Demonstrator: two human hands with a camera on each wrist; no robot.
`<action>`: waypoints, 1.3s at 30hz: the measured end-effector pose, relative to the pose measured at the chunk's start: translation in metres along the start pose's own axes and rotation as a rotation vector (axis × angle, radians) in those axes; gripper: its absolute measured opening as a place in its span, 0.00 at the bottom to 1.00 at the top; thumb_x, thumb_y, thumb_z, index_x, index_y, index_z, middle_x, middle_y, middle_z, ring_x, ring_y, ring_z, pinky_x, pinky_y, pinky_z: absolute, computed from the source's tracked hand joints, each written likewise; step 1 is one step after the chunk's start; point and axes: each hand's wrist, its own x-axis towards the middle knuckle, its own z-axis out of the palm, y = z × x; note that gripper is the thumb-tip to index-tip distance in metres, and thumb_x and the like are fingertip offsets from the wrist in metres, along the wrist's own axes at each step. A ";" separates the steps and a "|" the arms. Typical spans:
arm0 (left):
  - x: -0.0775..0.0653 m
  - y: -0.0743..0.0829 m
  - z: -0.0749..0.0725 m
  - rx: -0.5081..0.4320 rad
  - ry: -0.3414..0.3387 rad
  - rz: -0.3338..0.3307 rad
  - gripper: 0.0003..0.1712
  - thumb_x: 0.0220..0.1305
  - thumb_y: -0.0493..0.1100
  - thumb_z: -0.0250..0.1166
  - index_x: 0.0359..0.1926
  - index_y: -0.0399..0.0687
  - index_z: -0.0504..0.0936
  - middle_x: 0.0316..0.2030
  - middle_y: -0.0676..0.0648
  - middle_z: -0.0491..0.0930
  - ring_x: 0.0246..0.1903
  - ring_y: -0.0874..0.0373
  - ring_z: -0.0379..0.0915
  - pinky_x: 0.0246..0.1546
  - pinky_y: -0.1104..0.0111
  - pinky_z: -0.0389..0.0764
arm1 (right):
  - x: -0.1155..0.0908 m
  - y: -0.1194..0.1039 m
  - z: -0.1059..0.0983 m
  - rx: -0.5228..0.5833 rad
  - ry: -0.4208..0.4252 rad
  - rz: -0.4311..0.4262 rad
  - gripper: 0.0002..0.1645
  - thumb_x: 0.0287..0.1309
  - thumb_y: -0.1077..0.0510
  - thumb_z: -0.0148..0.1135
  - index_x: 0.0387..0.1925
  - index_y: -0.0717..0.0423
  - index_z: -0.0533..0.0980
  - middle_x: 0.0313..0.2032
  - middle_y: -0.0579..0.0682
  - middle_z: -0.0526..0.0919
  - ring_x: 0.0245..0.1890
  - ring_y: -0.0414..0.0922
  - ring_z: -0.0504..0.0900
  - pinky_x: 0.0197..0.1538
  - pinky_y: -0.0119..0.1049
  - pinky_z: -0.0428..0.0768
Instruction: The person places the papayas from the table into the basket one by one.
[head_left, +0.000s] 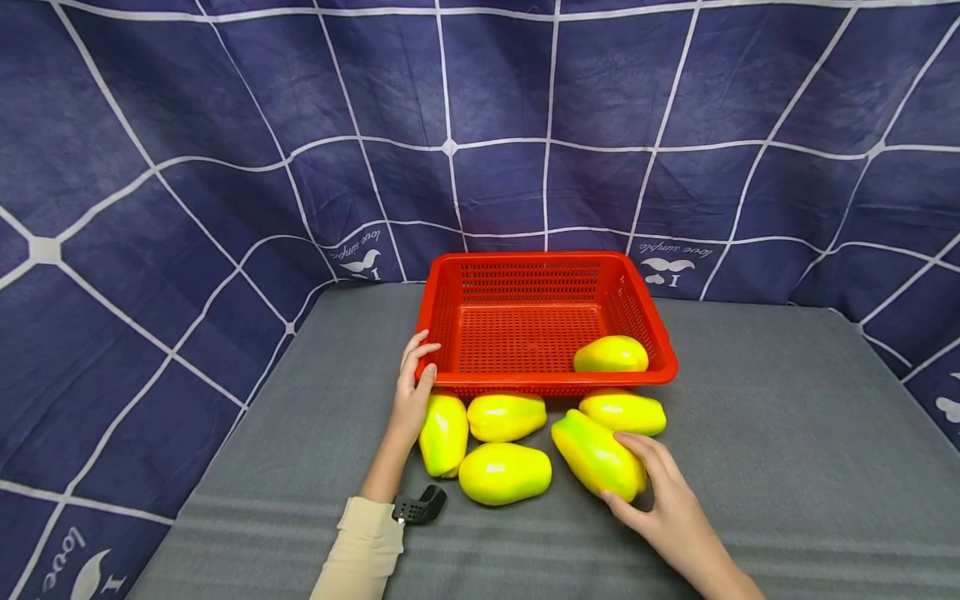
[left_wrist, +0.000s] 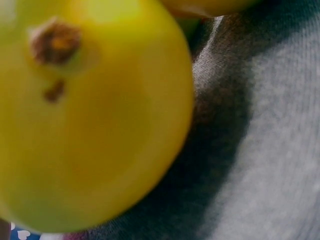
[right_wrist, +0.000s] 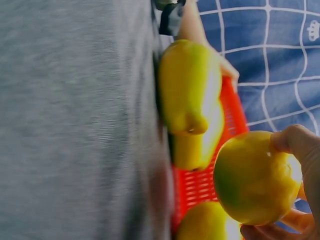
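Note:
In the head view my right hand point(head_left: 667, 500) grips a yellow-green papaya point(head_left: 597, 454), thumb on its near side and fingers over its right end. The right wrist view shows that papaya point(right_wrist: 255, 180) end-on, between thumb and fingertips. My left hand point(head_left: 411, 392) holds the front left corner of a red plastic basket point(head_left: 547, 379), fingertips over the rim. One papaya point(head_left: 611, 355) lies inside the basket, at its front right. Below my left hand is an upright-lying papaya point(head_left: 444, 435), whose stem end point(left_wrist: 55, 42) fills much of the left wrist view.
Two papayas, an upper one point(head_left: 507, 417) and a lower one point(head_left: 505, 474), lie in front of the basket's middle. Another papaya point(head_left: 624, 412) lies behind the held one, by the basket's front wall. Grey cloth point(head_left: 787, 450) covers the table; a blue checked curtain point(head_left: 495, 192) hangs behind.

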 end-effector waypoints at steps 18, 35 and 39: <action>0.001 0.001 -0.001 -0.006 -0.001 0.002 0.16 0.63 0.27 0.45 0.51 0.21 0.66 0.64 0.30 0.53 0.66 0.40 0.43 0.64 0.47 0.46 | 0.079 -0.028 -0.032 0.062 0.116 -0.124 0.44 0.36 0.65 0.71 0.59 0.50 0.65 0.57 0.52 0.67 0.55 0.43 0.66 0.51 0.20 0.64; -0.002 -0.001 0.000 0.004 -0.005 -0.009 0.16 0.63 0.28 0.45 0.51 0.23 0.67 0.64 0.32 0.54 0.67 0.42 0.43 0.65 0.49 0.46 | 0.165 0.006 0.002 -0.089 -0.151 0.092 0.37 0.48 0.51 0.62 0.60 0.54 0.62 0.55 0.59 0.66 0.51 0.56 0.66 0.52 0.53 0.68; -0.001 -0.001 0.000 -0.004 -0.003 0.000 0.16 0.63 0.28 0.45 0.51 0.22 0.66 0.64 0.32 0.53 0.67 0.42 0.43 0.65 0.49 0.46 | 0.171 0.004 0.007 -0.118 -0.227 0.095 0.36 0.49 0.49 0.61 0.60 0.55 0.63 0.55 0.59 0.67 0.52 0.57 0.67 0.52 0.53 0.68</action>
